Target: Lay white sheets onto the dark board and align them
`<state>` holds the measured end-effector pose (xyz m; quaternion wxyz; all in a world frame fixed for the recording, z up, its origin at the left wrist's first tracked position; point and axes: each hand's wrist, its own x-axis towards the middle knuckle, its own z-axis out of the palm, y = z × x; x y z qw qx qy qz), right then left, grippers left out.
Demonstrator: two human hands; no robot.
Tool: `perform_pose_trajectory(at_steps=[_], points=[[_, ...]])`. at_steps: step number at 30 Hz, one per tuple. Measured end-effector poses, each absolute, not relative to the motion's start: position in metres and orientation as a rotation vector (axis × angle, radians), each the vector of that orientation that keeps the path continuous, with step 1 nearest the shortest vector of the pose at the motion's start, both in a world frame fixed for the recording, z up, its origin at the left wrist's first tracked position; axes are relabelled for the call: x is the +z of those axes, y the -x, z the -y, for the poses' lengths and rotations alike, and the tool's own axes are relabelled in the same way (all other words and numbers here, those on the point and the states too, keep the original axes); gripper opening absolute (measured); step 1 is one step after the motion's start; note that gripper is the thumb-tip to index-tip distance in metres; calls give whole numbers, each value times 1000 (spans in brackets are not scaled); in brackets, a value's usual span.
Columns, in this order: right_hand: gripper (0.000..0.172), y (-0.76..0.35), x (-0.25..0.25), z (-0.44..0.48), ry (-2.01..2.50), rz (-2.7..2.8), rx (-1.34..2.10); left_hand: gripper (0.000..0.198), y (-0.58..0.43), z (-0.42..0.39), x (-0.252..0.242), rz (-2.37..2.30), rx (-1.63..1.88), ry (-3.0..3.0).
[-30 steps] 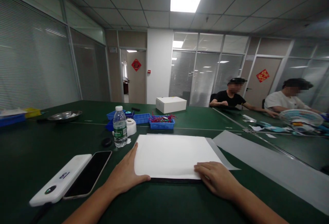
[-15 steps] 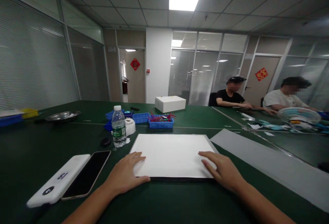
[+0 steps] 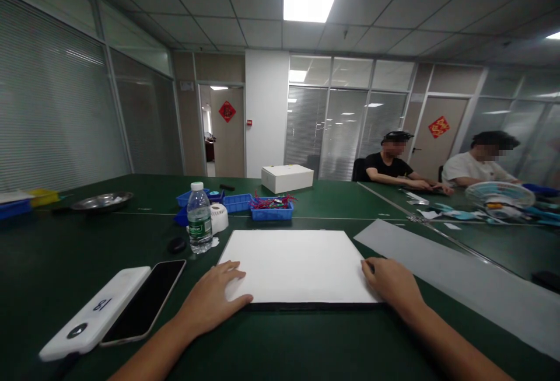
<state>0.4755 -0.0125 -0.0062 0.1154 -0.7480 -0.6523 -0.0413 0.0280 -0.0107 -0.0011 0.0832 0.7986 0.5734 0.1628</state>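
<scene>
A white sheet (image 3: pixel 295 263) lies flat on a thin dark board on the green table (image 3: pixel 52 258), right in front of me. My left hand (image 3: pixel 214 299) rests flat on the sheet's near left corner, fingers spread and open. My right hand (image 3: pixel 394 285) sits at the sheet's right edge near the front corner, fingers curled against the edge; whether they pinch it is unclear.
A white power bank (image 3: pixel 94 314) and a black phone (image 3: pixel 146 301) lie to the left. A water bottle (image 3: pixel 199 219), tape roll (image 3: pixel 219 216), blue trays (image 3: pixel 271 209) and a white box (image 3: pixel 286 178) stand behind. A translucent strip (image 3: pixel 450 279) lies right. Two people sit at the far right.
My right hand slid from the sheet's front edge out to its right edge. The loose sheet that stuck out to the right now lies squared on the board. My left hand barely shifted.
</scene>
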Motion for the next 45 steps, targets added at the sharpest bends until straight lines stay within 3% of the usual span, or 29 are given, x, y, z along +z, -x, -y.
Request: perform_pose_trajectory(at_steps=[24, 33, 37, 45], points=[[39, -470, -8, 13, 2200, 2030, -186, 47, -26, 5, -10, -1673, 543, -2439], [57, -557, -10, 2, 2332, 1792, -300, 48, -25, 6, -7, -1668, 506, -2451], [70, -599, -25, 4, 2526, 1603, -172, 47, -24, 6, -7, -1669, 513, -2455], [44, -602, -34, -6, 2550, 1639, 13, 47, -25, 7, -7, -1661, 507, -2456]])
